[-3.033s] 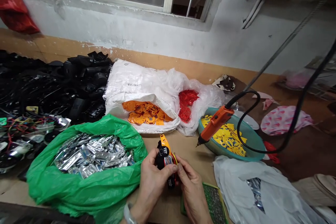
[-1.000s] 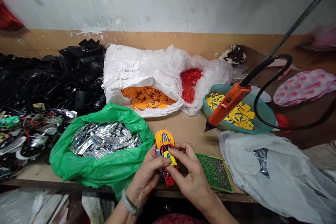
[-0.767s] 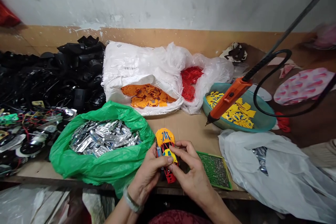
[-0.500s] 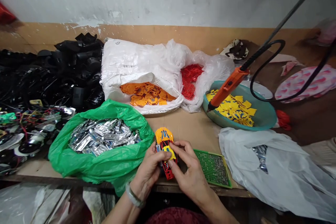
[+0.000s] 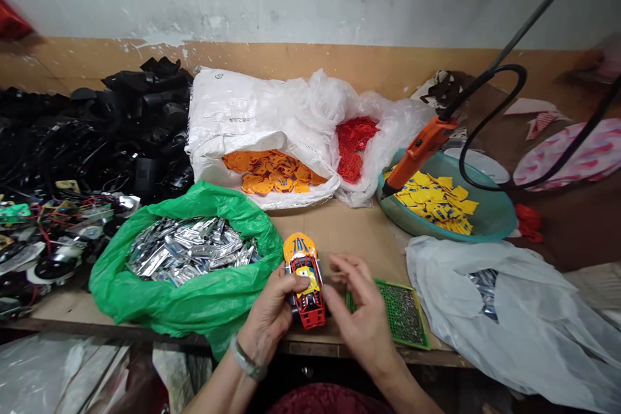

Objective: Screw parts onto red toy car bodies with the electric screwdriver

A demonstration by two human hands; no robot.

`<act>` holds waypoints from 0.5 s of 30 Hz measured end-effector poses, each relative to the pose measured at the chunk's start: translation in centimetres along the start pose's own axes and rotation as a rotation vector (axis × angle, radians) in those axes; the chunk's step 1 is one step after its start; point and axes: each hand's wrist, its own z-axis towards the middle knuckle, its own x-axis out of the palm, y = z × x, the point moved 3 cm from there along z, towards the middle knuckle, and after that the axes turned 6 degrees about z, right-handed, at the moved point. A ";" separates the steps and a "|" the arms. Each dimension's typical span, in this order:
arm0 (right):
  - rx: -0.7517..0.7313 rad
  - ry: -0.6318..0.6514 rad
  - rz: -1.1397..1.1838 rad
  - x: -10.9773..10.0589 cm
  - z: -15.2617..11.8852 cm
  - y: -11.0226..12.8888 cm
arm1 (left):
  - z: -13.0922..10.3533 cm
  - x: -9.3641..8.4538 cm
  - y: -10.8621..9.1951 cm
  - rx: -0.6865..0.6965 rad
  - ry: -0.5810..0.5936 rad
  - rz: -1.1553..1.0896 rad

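Observation:
A toy car (image 5: 303, 278) with an orange hood, yellow roof and red frame sits in my left hand (image 5: 275, 301), whose thumb presses on the roof. Just right of the car, my right hand (image 5: 361, 304) is apart from it, fingers partly bent and spread, with nothing visible in them. Behind that hand lies a green tray (image 5: 391, 310) with small metal screws at its right side. An orange electric screwdriver (image 5: 420, 152) hangs tip down above the teal basin (image 5: 495, 226), which holds yellow parts (image 5: 436, 200).
Left of my hands is a green bag (image 5: 194, 310) of silvery strips. Behind it stands a white sack (image 5: 223, 103) with orange parts, beside a clear bag of red parts (image 5: 354, 149). Black parts (image 5: 97, 129) are heaped far left. A white bag (image 5: 528, 317) lies at right.
My right hand has come off the toy car and moved right, its fingers opening. My left hand keeps hold of the car, which has shifted slightly left.

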 end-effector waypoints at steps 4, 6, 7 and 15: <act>-0.009 -0.423 0.019 -4.8 4.1 -1.2 | -0.2 -0.4 0.2 0.006 -0.003 0.055; -0.076 -0.575 -0.001 -6.9 7.0 -1.5 | -0.3 -0.5 0.5 0.024 0.007 0.070; -0.089 -0.597 -0.022 -7.6 8.5 -1.6 | -0.3 -0.5 0.8 0.031 0.014 0.080; -0.085 -0.388 -0.026 -9.1 12.5 -0.8 | -0.9 -1.1 3.2 -0.033 0.036 0.149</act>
